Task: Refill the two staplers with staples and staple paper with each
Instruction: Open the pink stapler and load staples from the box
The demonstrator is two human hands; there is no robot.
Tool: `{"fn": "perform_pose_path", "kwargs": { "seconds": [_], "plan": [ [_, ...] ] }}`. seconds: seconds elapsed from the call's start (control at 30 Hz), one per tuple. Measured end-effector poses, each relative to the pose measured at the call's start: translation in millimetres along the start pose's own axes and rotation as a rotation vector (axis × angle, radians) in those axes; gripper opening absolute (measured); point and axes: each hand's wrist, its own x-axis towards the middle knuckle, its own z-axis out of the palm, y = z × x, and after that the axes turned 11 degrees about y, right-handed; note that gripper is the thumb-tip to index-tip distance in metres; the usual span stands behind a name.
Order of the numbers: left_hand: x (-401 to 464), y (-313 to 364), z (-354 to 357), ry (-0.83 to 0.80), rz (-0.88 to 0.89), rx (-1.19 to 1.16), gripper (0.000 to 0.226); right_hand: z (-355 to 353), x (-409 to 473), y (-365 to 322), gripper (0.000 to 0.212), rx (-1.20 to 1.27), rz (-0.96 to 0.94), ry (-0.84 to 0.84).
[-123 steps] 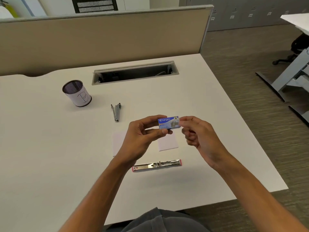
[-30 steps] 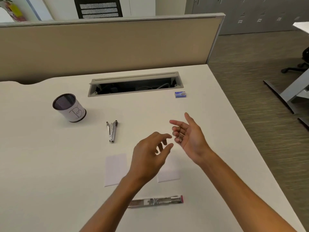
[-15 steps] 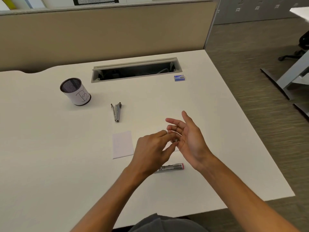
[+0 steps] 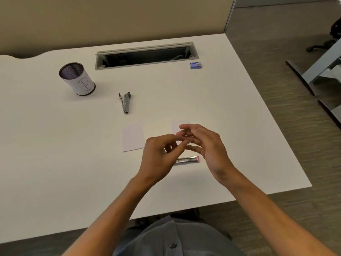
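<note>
Both hands meet above the near-middle of the desk [image 4: 55,163]. Left hand [image 4: 158,157] has thumb and forefinger pinched toward the curled fingers of the right hand [image 4: 208,146]; fingertips touch or nearly touch. Probably a strip of staples passes between them, but it is too small and blurred to see, so I cannot tell what either hand grasps, if anything.

Directly beneath the hands: pink-ended stapler [image 4: 188,160], lying opened flat, metal channel up, partly hidden by the left hand. Judgement: laid open and close so the strip can drop straight into the channel.

Just beyond the hands: two paper slips, left slip [image 4: 133,138] fully visible, right slip [image 4: 178,125] mostly covered by the right hand. Placed within reach for the stapling test.

Farther left: grey stapler [image 4: 126,102], well apart, untouched. Staple box [image 4: 195,65] sits far right, beside the cable tray [image 4: 145,55]. Mesh pen cup [image 4: 77,78] stands far left, clear of the work.
</note>
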Motion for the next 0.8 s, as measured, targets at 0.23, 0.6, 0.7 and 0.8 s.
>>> {"fn": "perform_pose_path", "kwargs": {
  "seconds": [0.23, 0.6, 0.7, 0.8],
  "plan": [
    [-14.5, -5.4, -0.3, -0.009, -0.330, -0.201, 0.009, -10.7, -10.3, 25.4, 0.025, -0.287, -0.224, 0.050],
    [-26.6, -10.7, 4.0, -0.022, -0.624, -0.342, 0.014, -17.8, -11.3, 57.6, 0.021, -0.674, -0.689, 0.092],
    [-28.0, -14.5, 5.2, -0.015, -0.601, -0.303, 0.011, -20.3, -7.3, 64.2, 0.020, -0.713, -0.694, 0.107],
    [-30.9, -28.0, 5.7, 0.050, -0.437, -0.043, 0.009, -25.0, -0.4, 73.3, 0.017, -0.748, -0.643, 0.139]
  ]
}}
